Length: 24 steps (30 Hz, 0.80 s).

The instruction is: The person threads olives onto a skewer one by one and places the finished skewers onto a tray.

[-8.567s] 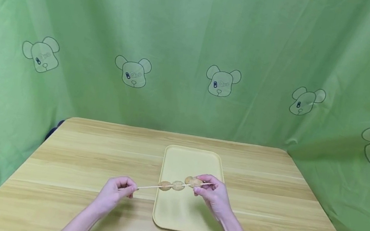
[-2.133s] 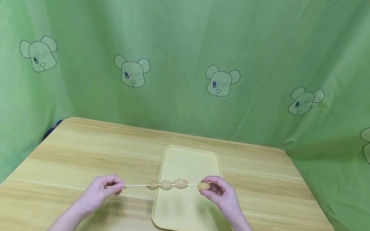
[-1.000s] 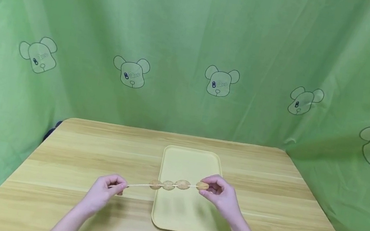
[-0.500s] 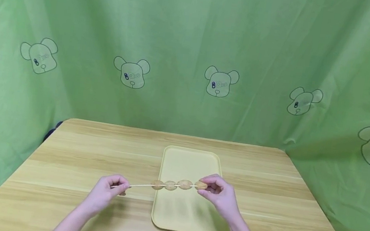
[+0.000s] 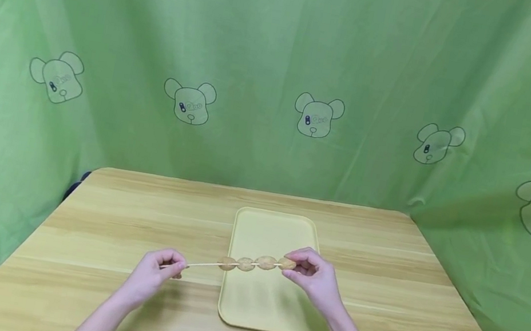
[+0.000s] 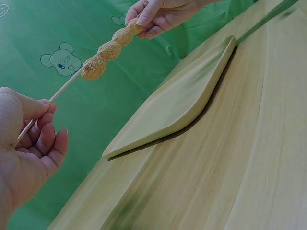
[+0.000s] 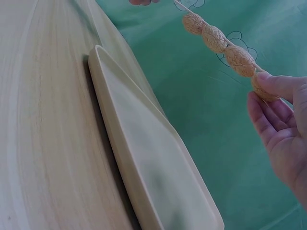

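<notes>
A thin wooden skewer point(image 5: 204, 264) carries several tan, wrinkled, oval balls in a row; their exact kind is unclear. My left hand point(image 5: 151, 275) pinches the bare end of the skewer between thumb and forefinger, also plain in the left wrist view. With thumb and fingertips, my right hand point(image 5: 317, 281) grips the rightmost ball point(image 5: 287, 264), which sits against its neighbour point(image 5: 266, 262). Fingers partly cover this ball in the right wrist view, and the skewer's tip is hidden there. The row hangs nearly level above a pale yellow tray point(image 5: 262, 315).
The tray lies flat on a light wood-grain table point(image 5: 132, 219), its rim low and rounded. Green curtains point(image 5: 264, 44) printed with bear heads surround the table at the back and sides. A dark object point(image 5: 74, 187) shows beyond the left edge.
About two seconds ago a stretch of bare skewer separated the rightmost ball from the others. My right hand has slid it left along the skewer, while my left hand has shifted slightly right.
</notes>
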Available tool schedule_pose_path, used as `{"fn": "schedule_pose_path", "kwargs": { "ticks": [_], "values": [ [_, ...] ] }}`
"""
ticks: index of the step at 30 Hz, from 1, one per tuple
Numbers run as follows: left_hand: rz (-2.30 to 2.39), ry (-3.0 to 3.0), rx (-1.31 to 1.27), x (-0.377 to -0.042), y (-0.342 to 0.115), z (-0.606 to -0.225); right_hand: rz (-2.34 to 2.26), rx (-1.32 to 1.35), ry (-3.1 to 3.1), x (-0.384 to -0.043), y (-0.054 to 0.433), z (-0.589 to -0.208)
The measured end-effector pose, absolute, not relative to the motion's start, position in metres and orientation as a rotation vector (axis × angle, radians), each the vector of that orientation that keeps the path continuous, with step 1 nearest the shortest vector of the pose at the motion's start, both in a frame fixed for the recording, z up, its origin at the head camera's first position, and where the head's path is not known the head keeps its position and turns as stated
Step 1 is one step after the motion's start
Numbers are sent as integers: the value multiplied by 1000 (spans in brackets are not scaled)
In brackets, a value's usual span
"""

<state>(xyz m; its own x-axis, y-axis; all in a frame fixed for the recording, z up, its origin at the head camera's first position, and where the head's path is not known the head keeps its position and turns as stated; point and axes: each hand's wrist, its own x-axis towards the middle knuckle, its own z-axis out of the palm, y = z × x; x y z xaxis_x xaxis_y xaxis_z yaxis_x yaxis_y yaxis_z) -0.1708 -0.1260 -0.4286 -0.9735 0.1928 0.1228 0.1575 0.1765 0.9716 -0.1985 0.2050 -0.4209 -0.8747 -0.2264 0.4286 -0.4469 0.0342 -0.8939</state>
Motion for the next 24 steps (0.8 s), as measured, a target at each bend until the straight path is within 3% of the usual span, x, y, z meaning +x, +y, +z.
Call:
{"fn": "schedule_pose_path", "kwargs": {
  "ticks": [24],
  "values": [
    [1904,2328,418,-175,-118,-442,1929,640,-2161,-206,216,-422]
  ]
}}
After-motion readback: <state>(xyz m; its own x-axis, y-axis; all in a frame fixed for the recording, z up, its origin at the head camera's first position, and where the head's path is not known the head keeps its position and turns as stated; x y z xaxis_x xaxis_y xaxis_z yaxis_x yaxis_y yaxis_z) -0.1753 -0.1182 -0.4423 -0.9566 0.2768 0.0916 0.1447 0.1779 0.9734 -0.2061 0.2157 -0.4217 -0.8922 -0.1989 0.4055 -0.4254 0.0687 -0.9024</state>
